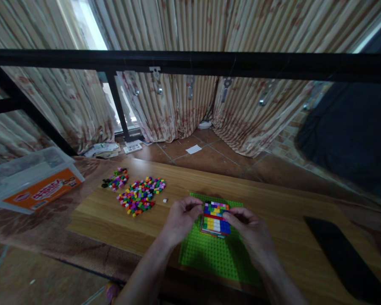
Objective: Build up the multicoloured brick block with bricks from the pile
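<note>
A small structure of multicoloured toy bricks (214, 223) stands on a green studded baseplate (209, 256). Its top is covered in rows of red, white, blue, yellow and green bricks. My left hand (183, 218) is at the structure's upper left edge, thumb and forefinger pinched together; what lies between the fingertips is too small to make out. On the opposite side, my right hand (252, 226) grips the structure, with the thumb on its top right part and the fingers behind the right edge.
Loose bricks lie in a large pile (139, 197) and a smaller pile (116, 179) on the wooden table (127, 235). One white brick (165, 200) sits apart. A clear plastic bin (34, 182) stands left; a black flat object (343, 254) lies right. A dark rail (190, 63) crosses beyond.
</note>
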`<control>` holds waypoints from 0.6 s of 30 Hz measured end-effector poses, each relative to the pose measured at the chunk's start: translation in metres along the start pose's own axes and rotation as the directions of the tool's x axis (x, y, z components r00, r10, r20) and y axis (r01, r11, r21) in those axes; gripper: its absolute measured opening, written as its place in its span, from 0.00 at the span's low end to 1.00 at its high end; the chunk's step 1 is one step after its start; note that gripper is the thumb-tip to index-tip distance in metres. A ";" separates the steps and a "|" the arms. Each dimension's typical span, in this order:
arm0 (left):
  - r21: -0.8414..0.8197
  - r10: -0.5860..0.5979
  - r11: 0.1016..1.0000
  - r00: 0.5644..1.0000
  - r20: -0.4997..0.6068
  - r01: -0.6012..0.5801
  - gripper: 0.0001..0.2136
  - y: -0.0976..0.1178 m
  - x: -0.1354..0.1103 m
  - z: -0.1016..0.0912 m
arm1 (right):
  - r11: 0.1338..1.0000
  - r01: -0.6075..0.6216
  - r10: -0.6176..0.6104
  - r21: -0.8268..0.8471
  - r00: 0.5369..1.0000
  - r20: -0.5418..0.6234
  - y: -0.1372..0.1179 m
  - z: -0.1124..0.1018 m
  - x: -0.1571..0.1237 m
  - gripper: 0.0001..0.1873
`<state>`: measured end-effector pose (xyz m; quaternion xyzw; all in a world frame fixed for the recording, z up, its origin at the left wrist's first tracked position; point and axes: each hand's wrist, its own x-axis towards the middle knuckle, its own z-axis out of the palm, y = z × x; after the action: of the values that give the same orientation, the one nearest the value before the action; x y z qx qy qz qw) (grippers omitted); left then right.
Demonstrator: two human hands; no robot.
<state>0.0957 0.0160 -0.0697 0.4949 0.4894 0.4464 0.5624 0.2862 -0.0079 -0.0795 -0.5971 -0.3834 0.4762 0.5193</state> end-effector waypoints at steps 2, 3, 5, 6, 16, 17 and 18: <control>0.009 0.003 1.000 1.000 0.001 -0.003 0.06 -0.001 0.000 0.000 | 1.000 -0.007 0.007 0.006 1.000 -0.012 -0.001 -0.001 0.000 0.19; 0.014 0.005 1.000 1.000 0.000 -0.005 0.06 -0.002 0.001 0.000 | 1.000 -0.017 0.017 0.007 0.999 -0.031 -0.001 -0.002 0.001 0.20; 0.025 0.007 1.000 1.000 -0.002 -0.007 0.06 -0.002 0.001 0.000 | 0.999 -0.045 0.047 0.015 0.996 -0.077 -0.001 -0.002 0.001 0.22; 0.029 0.007 1.000 1.000 -0.004 -0.007 0.06 -0.001 0.000 -0.001 | 0.998 -0.054 0.057 0.028 0.994 -0.093 -0.002 -0.001 0.001 0.23; 0.078 0.008 0.997 0.999 -0.043 -0.005 0.06 0.003 -0.001 -0.006 | 0.993 0.014 -0.013 0.114 1.000 -0.006 -0.002 0.016 -0.001 0.21; 0.083 0.011 0.997 0.999 -0.042 -0.007 0.06 0.002 -0.001 -0.007 | 0.993 0.012 -0.012 0.116 1.000 0.003 -0.001 0.017 -0.001 0.20; 0.086 0.015 0.996 0.999 -0.040 -0.012 0.06 0.001 0.000 -0.007 | 0.993 0.008 -0.009 0.117 1.000 0.008 -0.001 0.017 -0.001 0.20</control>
<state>0.0885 0.0165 -0.0687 0.5126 0.5161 0.4388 0.5276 0.2699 -0.0042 -0.0784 -0.5618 -0.3596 0.4983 0.5538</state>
